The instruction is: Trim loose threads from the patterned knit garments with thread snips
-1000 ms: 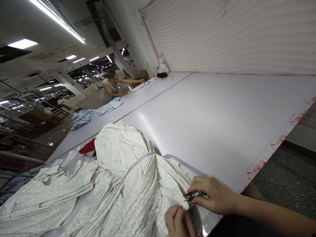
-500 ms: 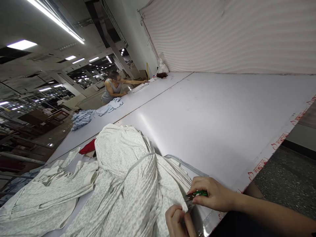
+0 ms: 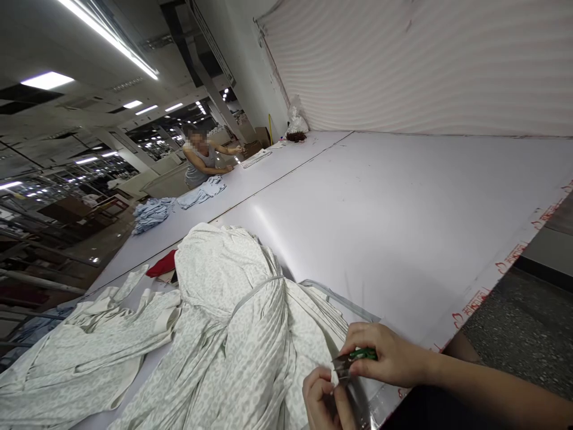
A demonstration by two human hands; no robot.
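My right hand (image 3: 387,358) is closed around small green-handled thread snips (image 3: 353,360), whose blades point left at the edge of a pale patterned garment (image 3: 250,334). My left hand (image 3: 323,399) sits at the bottom edge, fingers pinched on that fabric edge right by the blades. The garment lies in a bunched heap on the white table (image 3: 394,221), with a grey strip of trim across its middle.
More pale fabric (image 3: 85,352) spreads to the left, with a red piece (image 3: 162,264) behind it. Blue garments (image 3: 152,213) lie farther along the table, where another person (image 3: 199,158) leans over it. The table edge and dark floor (image 3: 523,334) are on the right.
My left hand has moved up slightly to meet the snips and pinch the fabric. The distant person has drawn the outstretched arm back.
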